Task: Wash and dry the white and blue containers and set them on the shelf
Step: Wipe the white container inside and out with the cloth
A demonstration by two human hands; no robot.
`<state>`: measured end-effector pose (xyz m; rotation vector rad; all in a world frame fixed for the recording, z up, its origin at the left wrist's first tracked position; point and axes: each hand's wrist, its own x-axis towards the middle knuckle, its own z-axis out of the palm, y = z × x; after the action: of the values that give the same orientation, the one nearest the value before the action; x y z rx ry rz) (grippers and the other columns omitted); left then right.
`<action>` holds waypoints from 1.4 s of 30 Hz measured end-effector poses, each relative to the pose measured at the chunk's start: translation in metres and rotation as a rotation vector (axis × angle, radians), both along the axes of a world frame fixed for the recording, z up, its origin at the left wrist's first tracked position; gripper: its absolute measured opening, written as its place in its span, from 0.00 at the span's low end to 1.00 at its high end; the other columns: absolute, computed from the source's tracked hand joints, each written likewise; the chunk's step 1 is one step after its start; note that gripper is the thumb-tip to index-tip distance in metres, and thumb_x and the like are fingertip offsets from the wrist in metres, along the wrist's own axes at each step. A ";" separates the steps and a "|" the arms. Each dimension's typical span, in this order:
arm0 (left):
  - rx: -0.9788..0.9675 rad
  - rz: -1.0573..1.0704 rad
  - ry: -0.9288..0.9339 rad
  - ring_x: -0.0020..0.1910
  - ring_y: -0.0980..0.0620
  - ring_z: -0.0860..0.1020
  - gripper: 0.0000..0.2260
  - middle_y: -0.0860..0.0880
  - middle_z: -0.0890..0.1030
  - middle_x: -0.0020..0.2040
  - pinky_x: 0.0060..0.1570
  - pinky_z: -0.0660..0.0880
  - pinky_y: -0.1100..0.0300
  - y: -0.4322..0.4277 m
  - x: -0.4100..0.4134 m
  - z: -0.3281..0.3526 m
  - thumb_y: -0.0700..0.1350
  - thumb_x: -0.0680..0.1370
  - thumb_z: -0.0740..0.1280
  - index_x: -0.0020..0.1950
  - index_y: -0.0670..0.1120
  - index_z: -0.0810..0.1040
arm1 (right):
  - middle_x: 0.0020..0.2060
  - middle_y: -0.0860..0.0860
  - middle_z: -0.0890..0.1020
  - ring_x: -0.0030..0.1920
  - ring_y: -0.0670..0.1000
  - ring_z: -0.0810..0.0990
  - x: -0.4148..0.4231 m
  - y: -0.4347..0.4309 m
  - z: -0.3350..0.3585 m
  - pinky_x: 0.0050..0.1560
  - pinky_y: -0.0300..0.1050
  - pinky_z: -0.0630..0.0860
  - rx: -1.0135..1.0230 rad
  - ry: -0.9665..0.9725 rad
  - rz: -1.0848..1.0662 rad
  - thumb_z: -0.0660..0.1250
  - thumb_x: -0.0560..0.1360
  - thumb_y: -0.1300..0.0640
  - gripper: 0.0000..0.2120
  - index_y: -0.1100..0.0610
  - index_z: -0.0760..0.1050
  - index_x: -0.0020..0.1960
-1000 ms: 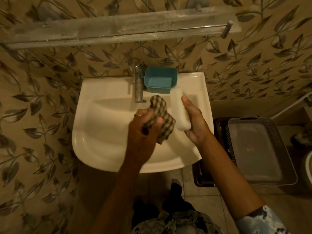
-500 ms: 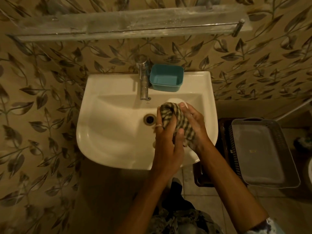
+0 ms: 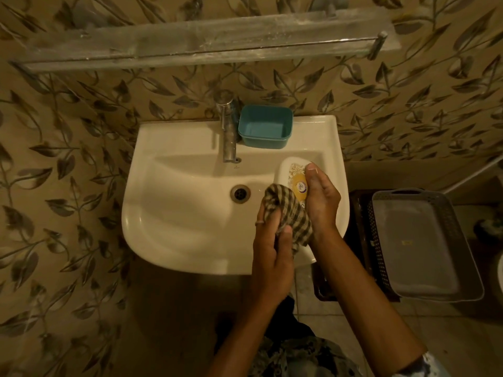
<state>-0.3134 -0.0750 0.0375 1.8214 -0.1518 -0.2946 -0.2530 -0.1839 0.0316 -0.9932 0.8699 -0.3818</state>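
Over the sink (image 3: 174,240), the left hand (image 3: 272,257) grips a checked cloth (image 3: 288,213) against the white container (image 3: 292,176). The right hand (image 3: 321,202) clasps the container, long axis running toward the wall. The blue container (image 3: 265,126) sits beside the tap (image 3: 228,131).

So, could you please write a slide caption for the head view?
Over the sink, the left hand wipes the white container, held by the right hand, with a checked cloth.

Home bathroom (washbasin (image 3: 174,213), tap (image 3: 228,131))
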 end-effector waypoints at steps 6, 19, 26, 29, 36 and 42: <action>0.016 -0.051 0.000 0.69 0.60 0.64 0.21 0.52 0.60 0.74 0.67 0.67 0.64 0.006 0.025 0.010 0.54 0.78 0.53 0.71 0.62 0.58 | 0.54 0.61 0.83 0.55 0.59 0.82 -0.020 0.012 -0.008 0.57 0.54 0.79 -0.018 -0.099 0.234 0.63 0.80 0.54 0.15 0.61 0.77 0.61; -0.239 0.024 0.156 0.56 0.78 0.69 0.15 0.69 0.67 0.61 0.52 0.69 0.78 0.006 -0.014 0.001 0.51 0.76 0.55 0.60 0.67 0.63 | 0.49 0.54 0.85 0.41 0.41 0.84 -0.002 0.002 0.005 0.38 0.33 0.78 -0.223 -0.031 0.076 0.65 0.79 0.53 0.15 0.57 0.78 0.63; -0.252 0.011 0.092 0.53 0.68 0.74 0.17 0.63 0.72 0.58 0.47 0.76 0.70 0.013 0.024 0.012 0.50 0.76 0.56 0.63 0.64 0.64 | 0.58 0.54 0.83 0.57 0.51 0.82 -0.007 0.001 0.007 0.58 0.50 0.79 -0.371 -0.125 0.423 0.64 0.79 0.53 0.17 0.55 0.76 0.66; -0.315 0.070 0.119 0.55 0.57 0.76 0.21 0.51 0.73 0.59 0.49 0.79 0.61 0.016 0.046 0.017 0.48 0.74 0.56 0.68 0.52 0.63 | 0.61 0.52 0.81 0.60 0.49 0.80 -0.006 -0.002 0.012 0.62 0.54 0.77 -0.457 -0.121 0.595 0.63 0.79 0.53 0.17 0.53 0.74 0.67; -0.737 0.196 0.358 0.53 0.47 0.78 0.20 0.44 0.78 0.54 0.52 0.77 0.50 0.021 0.054 0.017 0.39 0.72 0.60 0.64 0.46 0.70 | 0.60 0.54 0.80 0.60 0.51 0.80 0.001 -0.026 0.019 0.64 0.51 0.75 -0.202 -0.124 0.762 0.60 0.79 0.59 0.20 0.52 0.70 0.71; -0.924 0.429 0.338 0.61 0.40 0.74 0.19 0.42 0.76 0.59 0.63 0.69 0.41 0.017 0.057 0.019 0.32 0.78 0.51 0.60 0.49 0.72 | 0.55 0.59 0.83 0.53 0.56 0.84 -0.019 -0.003 0.007 0.47 0.48 0.82 0.233 -0.145 0.484 0.73 0.66 0.56 0.27 0.57 0.74 0.64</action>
<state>-0.2562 -0.0583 0.0566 0.8356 0.3006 -0.1741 -0.2723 -0.1871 0.0390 -0.9113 0.5057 0.0603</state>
